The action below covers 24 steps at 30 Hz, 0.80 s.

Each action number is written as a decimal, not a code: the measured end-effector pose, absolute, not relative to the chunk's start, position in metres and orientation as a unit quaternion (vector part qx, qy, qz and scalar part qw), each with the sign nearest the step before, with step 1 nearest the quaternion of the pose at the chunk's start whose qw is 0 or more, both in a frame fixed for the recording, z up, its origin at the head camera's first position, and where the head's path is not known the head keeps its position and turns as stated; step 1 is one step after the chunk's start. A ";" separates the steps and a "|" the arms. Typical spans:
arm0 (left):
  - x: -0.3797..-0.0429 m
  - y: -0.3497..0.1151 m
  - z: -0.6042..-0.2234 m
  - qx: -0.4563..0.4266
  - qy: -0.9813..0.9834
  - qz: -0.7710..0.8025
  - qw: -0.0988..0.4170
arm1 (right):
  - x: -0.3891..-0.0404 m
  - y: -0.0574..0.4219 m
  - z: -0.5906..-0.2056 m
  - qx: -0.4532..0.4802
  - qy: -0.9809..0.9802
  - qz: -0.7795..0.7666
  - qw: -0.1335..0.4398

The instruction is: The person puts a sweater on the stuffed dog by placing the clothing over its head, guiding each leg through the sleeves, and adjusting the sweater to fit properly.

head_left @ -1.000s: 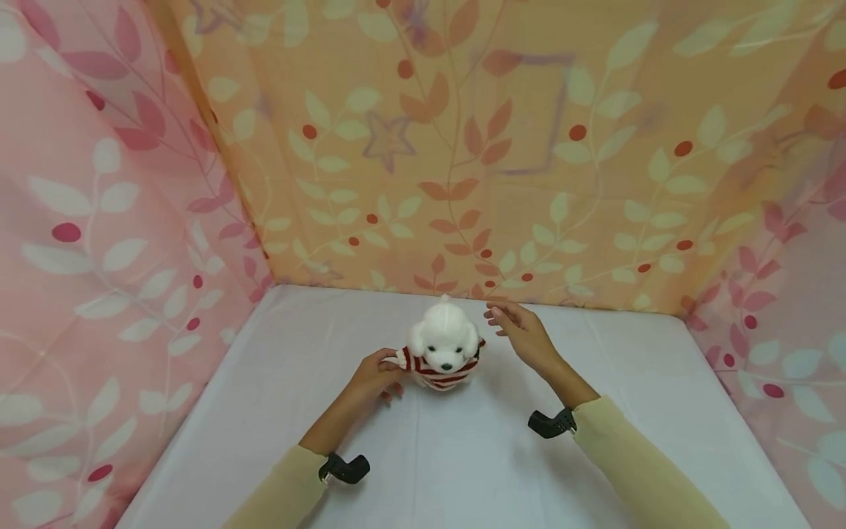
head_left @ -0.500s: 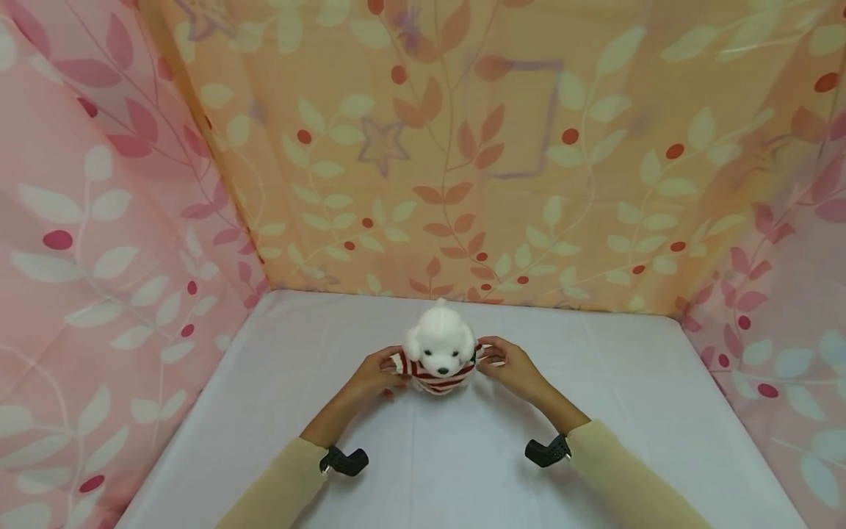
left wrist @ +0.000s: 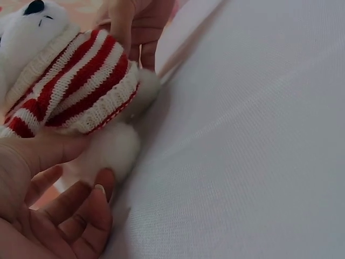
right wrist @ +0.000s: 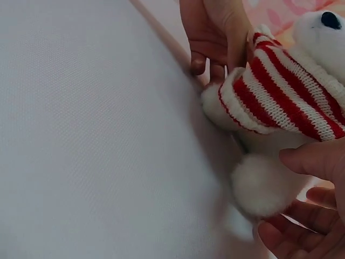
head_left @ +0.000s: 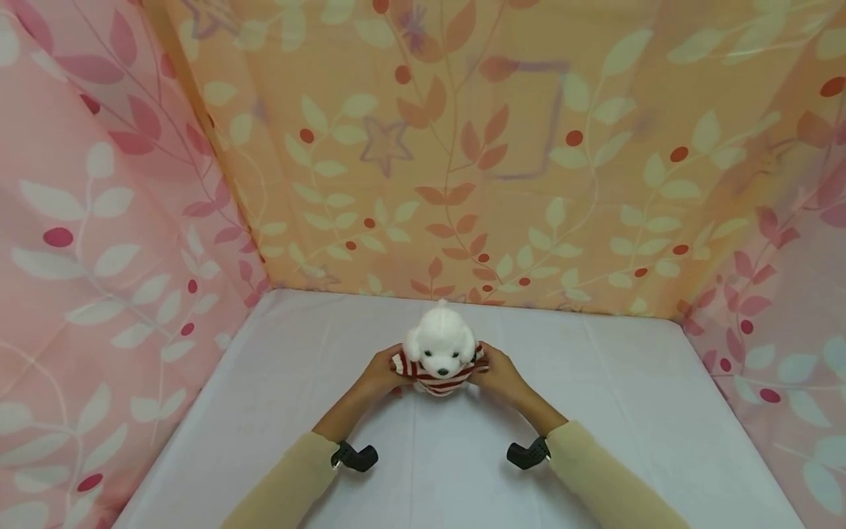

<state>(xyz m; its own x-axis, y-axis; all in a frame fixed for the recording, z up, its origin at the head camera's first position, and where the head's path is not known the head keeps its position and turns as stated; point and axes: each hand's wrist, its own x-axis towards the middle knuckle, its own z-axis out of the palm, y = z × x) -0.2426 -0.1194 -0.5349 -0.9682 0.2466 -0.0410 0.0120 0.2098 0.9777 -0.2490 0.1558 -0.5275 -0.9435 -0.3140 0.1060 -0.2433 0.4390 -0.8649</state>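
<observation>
A white plush dog (head_left: 441, 342) in a red-and-white striped knitted sweater (left wrist: 81, 86) sits upright on the white table, facing me. My left hand (head_left: 382, 373) holds its side at the left, the thumb lying against the body below the sweater's hem and the fingers curled near a fluffy foot (left wrist: 116, 151). On the other side my right hand (head_left: 501, 378) grips the body, thumb in front by the hem and fingers (right wrist: 312, 216) bent round behind. The dog's back and some fingertips are hidden.
White cloth covers the table (head_left: 423, 470). An orange leaf-patterned curtain (head_left: 449, 147) hangs along its far edge, and pink curtains (head_left: 99, 294) flank it. A black wrist camera (head_left: 357, 457) is on each forearm over beige sleeves (head_left: 284, 481).
My right hand has come down and left from beside the dog's head to its side and taken hold. My left hand has moved slightly inward round the dog, which stays in place.
</observation>
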 end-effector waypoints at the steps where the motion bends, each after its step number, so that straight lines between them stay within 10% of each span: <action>1: -0.243 -0.119 -0.536 0.083 0.774 0.622 0.090 | -0.250 0.155 -0.529 -0.164 0.849 -0.501 0.032; 24: -0.237 -0.111 -0.519 0.109 0.778 0.615 0.067 | -0.238 0.160 -0.500 -0.197 0.860 -0.468 0.040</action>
